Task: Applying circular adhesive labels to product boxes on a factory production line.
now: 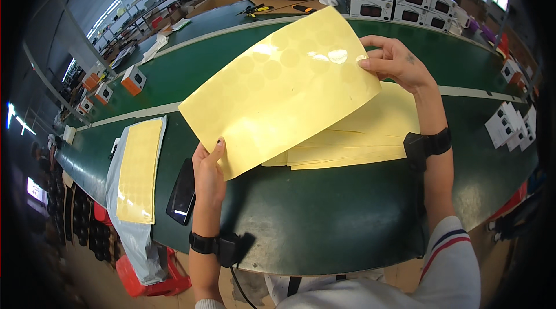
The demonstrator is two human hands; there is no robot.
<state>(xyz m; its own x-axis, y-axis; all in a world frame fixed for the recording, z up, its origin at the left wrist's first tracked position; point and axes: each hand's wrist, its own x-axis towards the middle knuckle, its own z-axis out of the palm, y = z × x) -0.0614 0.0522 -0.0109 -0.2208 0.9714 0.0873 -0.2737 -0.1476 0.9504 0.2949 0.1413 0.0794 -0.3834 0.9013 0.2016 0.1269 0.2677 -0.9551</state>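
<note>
We see one large yellow sheet [278, 92] raised in front of the person, above the green tabletop [324, 216], and it is grasped by both hands. The left hand [209, 174] pinches the lower left part of this sheet, with the thumb lying on the face that we see. The right hand [394, 64] grips the right edge, also with the thumb on the near face. The sheet is tilted, its right end higher than its left, and we can notice faint round shapes on it, together with some bright reflections.

Under and behind it — partly covered from our view — a loose stack of yellow sheets [347, 150] lies on the tabletop, its edges not well aligned. On each wrist we observe a black strap with a small dark unit.

At the left of the left hand there is a black phone [181, 196], lying flat. Farther left, other yellow sheets [138, 176] rest on a grey plastic bag [142, 254], which hangs over the edge of the tabletop, in front of a red stool [128, 279]. At the right side we find some small white boxes [503, 125], standing close together. At the far side, large printed boxes [370, 9] are piled up.
</note>
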